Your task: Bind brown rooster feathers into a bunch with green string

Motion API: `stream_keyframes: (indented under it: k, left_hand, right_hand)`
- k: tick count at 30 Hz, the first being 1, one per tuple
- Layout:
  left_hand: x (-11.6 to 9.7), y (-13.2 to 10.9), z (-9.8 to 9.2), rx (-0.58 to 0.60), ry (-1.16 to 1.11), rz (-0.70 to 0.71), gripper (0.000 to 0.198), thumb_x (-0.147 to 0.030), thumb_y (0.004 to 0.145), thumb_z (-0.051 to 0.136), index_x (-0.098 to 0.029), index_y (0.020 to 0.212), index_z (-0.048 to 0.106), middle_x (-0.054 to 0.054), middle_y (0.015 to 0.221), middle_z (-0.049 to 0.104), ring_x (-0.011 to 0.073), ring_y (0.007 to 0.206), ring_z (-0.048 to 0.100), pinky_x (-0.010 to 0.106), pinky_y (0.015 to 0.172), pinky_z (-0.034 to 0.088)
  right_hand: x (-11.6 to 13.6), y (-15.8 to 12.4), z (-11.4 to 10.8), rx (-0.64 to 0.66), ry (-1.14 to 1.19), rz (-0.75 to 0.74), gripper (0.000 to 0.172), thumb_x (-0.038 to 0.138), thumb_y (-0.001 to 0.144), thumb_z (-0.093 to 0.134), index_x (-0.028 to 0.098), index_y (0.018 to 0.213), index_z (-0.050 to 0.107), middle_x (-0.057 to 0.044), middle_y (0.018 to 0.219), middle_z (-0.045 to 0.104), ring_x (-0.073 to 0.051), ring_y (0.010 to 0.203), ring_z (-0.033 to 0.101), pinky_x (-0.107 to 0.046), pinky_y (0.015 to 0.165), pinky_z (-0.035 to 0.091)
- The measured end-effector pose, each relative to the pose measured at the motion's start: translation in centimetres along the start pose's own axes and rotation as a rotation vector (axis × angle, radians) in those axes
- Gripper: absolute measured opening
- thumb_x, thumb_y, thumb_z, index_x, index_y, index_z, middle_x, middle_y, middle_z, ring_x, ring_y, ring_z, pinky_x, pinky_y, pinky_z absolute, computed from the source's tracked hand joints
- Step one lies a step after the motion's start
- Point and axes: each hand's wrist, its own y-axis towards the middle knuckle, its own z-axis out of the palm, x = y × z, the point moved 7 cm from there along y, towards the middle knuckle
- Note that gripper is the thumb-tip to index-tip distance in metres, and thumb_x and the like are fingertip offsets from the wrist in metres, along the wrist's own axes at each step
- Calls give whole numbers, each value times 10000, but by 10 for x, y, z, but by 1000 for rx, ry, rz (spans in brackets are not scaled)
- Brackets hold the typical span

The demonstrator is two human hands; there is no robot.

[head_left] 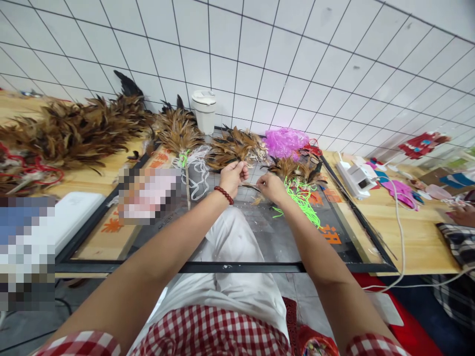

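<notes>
My left hand [233,178], with a beaded bracelet at the wrist, has its thumb and fingers pinched together; what sits in that pinch is too small to make out. Close by on the right, my right hand [271,188] pinches a thin brown feather [251,187] that points toward the left hand. Just behind the left hand lies a pile of brown feathers [233,146]. A smaller feather heap [293,170] and bright green cord [302,202] are beside the right hand. A feather bundle [178,131] on a stick stands to the left, near white string [200,173].
A black-framed glass panel [237,267] lies on the wooden table. Behind are a white lidded cup [205,111] and pink plastic [285,142]. Far left is a large feather mass [74,131]. A power strip [356,175] with a white cable is right; another person's sleeve [458,242] shows beyond.
</notes>
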Motion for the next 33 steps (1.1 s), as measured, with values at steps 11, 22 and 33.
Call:
stream_keyframes:
  k: [11,22,33]
  left_hand:
    - [8,-1,3,12,320,-12,166,-120,797,560,-106,643,621,26,620,620,88,553,584,216,563,489]
    - [23,-4,10,185,499,-120,236,-106,799,571,-117,564,586,24,520,592,87,439,544,206,486,450]
    - [3,3,-3,-27,312,-6,173,-114,814,545,-122,649,594,-23,514,520,55,412,468,182,438,402]
  right_hand:
    - [27,-9,-35,-236,11,-268,250,237,932,416,171,936,656,-77,909,669,-189,886,586,-284,798,368]
    - [32,-12,-31,-227,-128,-298,256,241,933,421,177,961,667,-86,931,664,-210,915,556,-324,836,314]
    - [-9,-3,-37,-231,80,33,244,198,859,480,185,952,705,-76,960,697,-200,869,619,-288,772,415]
